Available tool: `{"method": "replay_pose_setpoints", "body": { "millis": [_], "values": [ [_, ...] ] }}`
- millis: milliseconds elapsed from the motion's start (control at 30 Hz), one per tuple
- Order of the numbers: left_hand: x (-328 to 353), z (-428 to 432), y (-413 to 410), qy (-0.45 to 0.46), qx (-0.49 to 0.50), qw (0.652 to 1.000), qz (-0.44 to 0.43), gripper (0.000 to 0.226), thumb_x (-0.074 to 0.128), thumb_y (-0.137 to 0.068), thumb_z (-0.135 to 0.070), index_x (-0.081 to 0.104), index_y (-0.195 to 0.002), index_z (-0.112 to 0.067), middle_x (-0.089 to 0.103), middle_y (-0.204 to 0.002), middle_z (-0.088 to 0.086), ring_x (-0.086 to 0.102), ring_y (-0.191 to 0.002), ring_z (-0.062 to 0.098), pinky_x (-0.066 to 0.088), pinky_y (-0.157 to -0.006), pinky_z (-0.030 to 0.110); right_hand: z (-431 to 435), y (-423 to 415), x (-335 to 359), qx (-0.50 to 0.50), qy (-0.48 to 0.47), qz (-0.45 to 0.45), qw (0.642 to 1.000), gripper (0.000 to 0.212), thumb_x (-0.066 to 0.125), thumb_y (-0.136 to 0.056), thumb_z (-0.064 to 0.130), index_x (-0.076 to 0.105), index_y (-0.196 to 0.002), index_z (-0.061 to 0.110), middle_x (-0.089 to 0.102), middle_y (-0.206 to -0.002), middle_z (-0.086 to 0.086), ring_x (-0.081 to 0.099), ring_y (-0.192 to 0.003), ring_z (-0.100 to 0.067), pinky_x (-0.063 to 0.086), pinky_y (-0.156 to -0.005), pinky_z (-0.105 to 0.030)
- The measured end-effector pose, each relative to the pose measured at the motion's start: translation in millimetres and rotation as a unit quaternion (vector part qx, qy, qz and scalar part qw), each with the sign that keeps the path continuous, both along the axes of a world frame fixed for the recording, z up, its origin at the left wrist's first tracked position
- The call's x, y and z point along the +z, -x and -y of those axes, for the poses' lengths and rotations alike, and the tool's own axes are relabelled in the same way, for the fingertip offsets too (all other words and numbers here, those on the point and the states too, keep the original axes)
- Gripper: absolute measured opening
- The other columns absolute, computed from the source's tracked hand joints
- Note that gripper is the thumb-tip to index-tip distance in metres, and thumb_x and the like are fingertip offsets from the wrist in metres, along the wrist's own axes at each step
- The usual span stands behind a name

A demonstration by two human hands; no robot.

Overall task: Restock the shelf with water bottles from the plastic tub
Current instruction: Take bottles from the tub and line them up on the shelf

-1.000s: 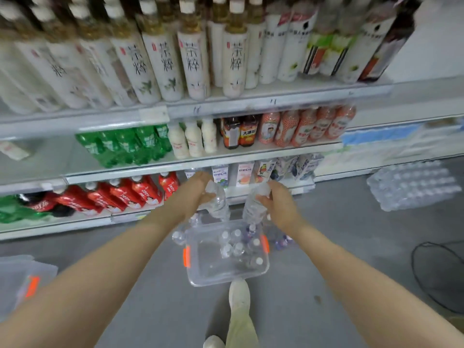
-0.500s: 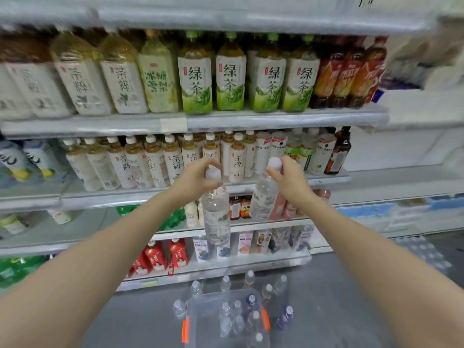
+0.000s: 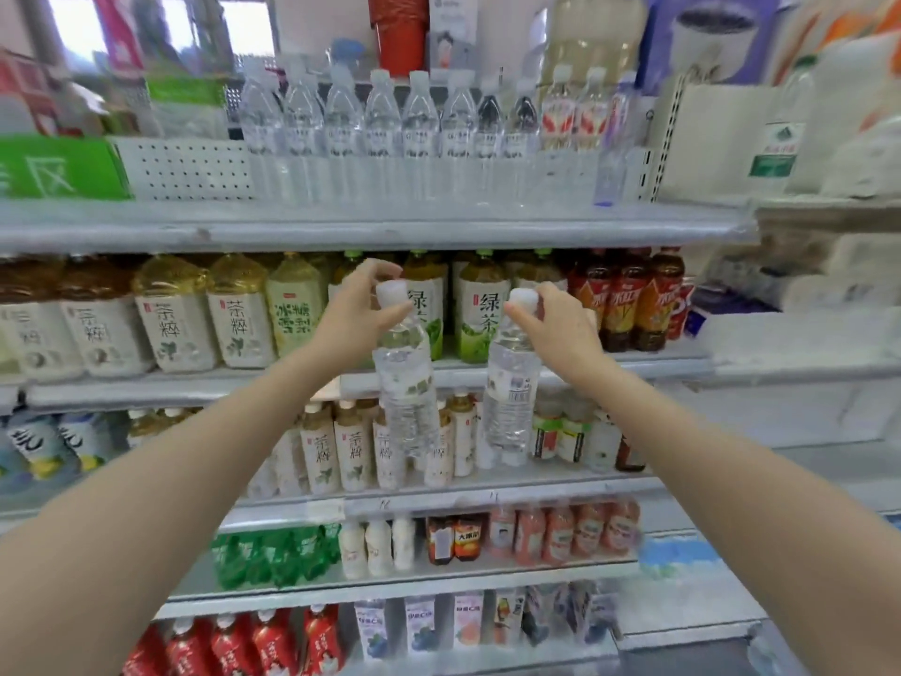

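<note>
Left hand (image 3: 353, 317) and right hand (image 3: 560, 329) dangle water bottles (image 3: 407, 397) by caps.

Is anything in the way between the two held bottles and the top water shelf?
Nothing visible in the air between. The row of water bottles already stands along the top shelf front, directly above the left bottle and right bottle.

Shelving (image 3: 370, 231): grey metal tiers we see spanning the frame.
Back panel (image 3: 187, 170): perforated white sheet, upper left.
Windows (image 3: 244, 22): bright blurred panes, top left.
Floor (image 3: 682, 661): dark strip, lower right.
Light: we find it even and bright.
</note>
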State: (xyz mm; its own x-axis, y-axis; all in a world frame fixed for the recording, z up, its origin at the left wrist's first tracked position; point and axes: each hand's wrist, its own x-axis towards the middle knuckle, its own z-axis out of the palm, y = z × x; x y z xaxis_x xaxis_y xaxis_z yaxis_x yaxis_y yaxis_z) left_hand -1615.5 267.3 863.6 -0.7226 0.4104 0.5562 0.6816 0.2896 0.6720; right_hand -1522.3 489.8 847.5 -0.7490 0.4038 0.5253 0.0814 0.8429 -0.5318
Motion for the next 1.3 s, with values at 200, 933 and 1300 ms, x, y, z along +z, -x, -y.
{"method": "replay_pose_setpoints", "body": {
  "millis": [200,933,1300],
  "values": [
    [61.9,-24.4,10.6,-0.042,0.035,0.998,-0.009,0.038,0.065,-0.087,-0.023,0.049,-0.121,-0.024,0.056,-0.101,0.008,0.06,-0.087,0.023,0.051,-0.064,0.028,-30.5,17.0,54.3,0.02,-0.02,-0.029,0.999,0.031,0.049,-0.093,0.048,0.048,-0.083,0.018,0.048,-0.071,0.008,0.047,-0.069,-0.015,0.035,-0.087,-0.041],
    [168.6,-48.5,108.1,-0.129,-0.005,0.991,-0.037,0.034,0.068,-0.084,-0.016,0.054,-0.115,-0.017,0.048,-0.064,0.007,0.042,-0.055,0.014,0.037,-0.05,0.019,-49.9,110.4,188.4,0.006,-0.034,-0.16,0.987,0.041,0.052,-0.09,0.048,0.036,-0.063,0.021,0.039,-0.061,0.007,0.037,-0.056,-0.009,0.032,-0.064,-0.031],
    [206.2,-75.0,136.5,-0.184,-0.02,0.981,-0.055,0.035,0.07,-0.083,-0.019,0.055,-0.114,-0.019,0.064,-0.095,0.01,0.052,-0.069,0.011,0.041,-0.056,0.017,-81.1,158.9,257.1,-0.02,-0.042,-0.224,0.973,0.043,0.05,-0.088,0.055,0.05,-0.072,0.014,0.048,-0.061,0.003,0.047,-0.061,-0.019,0.041,-0.069,-0.036]
  ]
}}
